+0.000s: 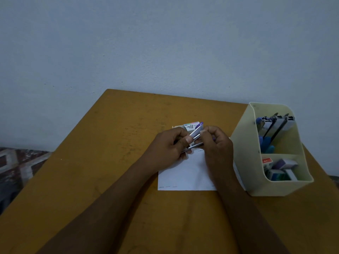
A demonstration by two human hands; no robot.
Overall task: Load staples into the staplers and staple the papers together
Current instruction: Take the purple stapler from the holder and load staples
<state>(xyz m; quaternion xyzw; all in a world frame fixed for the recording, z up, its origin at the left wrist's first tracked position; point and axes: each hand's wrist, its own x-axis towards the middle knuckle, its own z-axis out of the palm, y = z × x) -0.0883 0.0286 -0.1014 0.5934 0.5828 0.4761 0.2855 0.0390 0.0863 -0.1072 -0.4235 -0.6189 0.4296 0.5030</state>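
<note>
While both hands meet over the far end of the white paper (185, 175), the left hand (169, 147) is curled around a small stapler (195, 137) with a purple tip, its thumb pressed on the silver top and its fingers wrapped beneath. The stapler looks hinged apart, the upper arm angled up and away from the lower metal rail. The right hand (217, 143) is bent in from the other side, fingertips pinched at the stapler's middle; whether it holds staples between them I cannot tell. Just beyond the hands, a small staple box (189, 126) lies on the yellow-brown table (102, 162). To the right of the right hand stands a cream organiser (244, 153), with more staplers (277, 123) upright in its far compartment and small boxes (280, 169) heaped in its near one.
</note>
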